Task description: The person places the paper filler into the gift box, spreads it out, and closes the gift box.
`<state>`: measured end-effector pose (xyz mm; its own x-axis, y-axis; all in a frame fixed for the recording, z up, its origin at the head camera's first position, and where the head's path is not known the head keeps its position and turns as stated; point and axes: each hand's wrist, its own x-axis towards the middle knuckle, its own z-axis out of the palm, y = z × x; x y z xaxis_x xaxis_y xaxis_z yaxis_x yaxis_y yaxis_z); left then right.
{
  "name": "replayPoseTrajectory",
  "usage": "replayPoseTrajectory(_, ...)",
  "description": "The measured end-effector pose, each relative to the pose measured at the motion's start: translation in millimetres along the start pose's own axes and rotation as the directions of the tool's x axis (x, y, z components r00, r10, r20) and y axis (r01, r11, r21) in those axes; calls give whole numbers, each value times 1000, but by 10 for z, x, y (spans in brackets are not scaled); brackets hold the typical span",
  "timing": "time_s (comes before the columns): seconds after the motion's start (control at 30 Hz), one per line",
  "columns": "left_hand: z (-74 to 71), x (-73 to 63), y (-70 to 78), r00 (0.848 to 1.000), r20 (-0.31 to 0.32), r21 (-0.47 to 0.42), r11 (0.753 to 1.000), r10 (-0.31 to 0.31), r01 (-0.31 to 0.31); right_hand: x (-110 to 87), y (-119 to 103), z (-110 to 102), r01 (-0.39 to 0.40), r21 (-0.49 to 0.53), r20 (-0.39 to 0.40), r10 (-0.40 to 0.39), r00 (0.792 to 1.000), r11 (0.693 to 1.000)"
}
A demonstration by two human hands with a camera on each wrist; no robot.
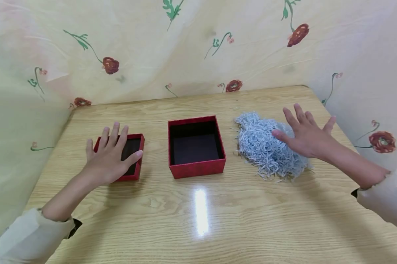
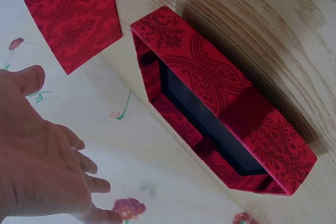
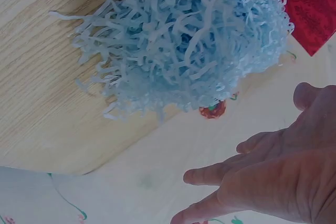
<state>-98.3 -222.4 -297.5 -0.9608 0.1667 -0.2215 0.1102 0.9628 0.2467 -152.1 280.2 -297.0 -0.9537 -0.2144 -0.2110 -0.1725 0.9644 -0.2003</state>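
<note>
My left hand [image 1: 107,161] hovers with spread fingers over a shallow red box lid [image 1: 140,161], hiding much of it. In the left wrist view the lid [image 2: 210,82] shows a dark floral pattern and a black inside. A deeper red box [image 1: 198,169] with a black interior stands upright mid-table, open at the top. On the right, my right hand [image 1: 307,135] is held above a heap of pale blue shredded paper [image 1: 264,143], fingers spread and holding nothing. The right wrist view shows the strands of shredded paper [image 3: 178,40] loosely piled, apart from the hand.
Everything lies on a light wood-grain table [image 1: 159,220] with a bright light reflection near the front. A cream cloth [image 1: 145,47] with printed red flowers hangs along the back and both sides. A few loose strands lie around the paper heap.
</note>
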Motion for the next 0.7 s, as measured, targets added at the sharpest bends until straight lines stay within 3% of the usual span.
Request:
replayPoseTrajectory(0.3,8,-2,80,1000,-15,6,1000,16,-16,42,97,-3,-11,13,22,11,1000,1000)
replayPoseTrajectory(0.7,25,-54,292,998,-30,-19,998,61,-62,131,178,-87,-47,38,120,42,992,998)
